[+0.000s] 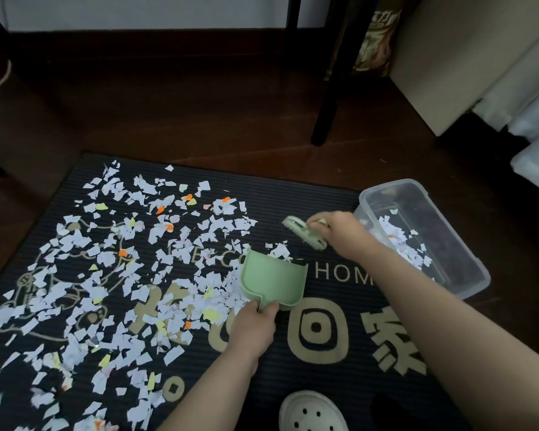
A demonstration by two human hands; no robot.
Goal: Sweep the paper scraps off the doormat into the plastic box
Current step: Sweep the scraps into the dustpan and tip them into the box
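Clog (311, 412) on doormat's (339, 309) bare right side

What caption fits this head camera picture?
Left hand holds a green dustpan, right hand a small brush, over a doormat covered in paper scraps near a plastic box.

Dim light falls on a dark wooden floor (168, 104). A pale wall (137, 10) runs along the far side. A black furniture leg (327, 88) stands near a printed bag (375, 35), a beige cabinet (448, 57) and white cloth (523, 98).
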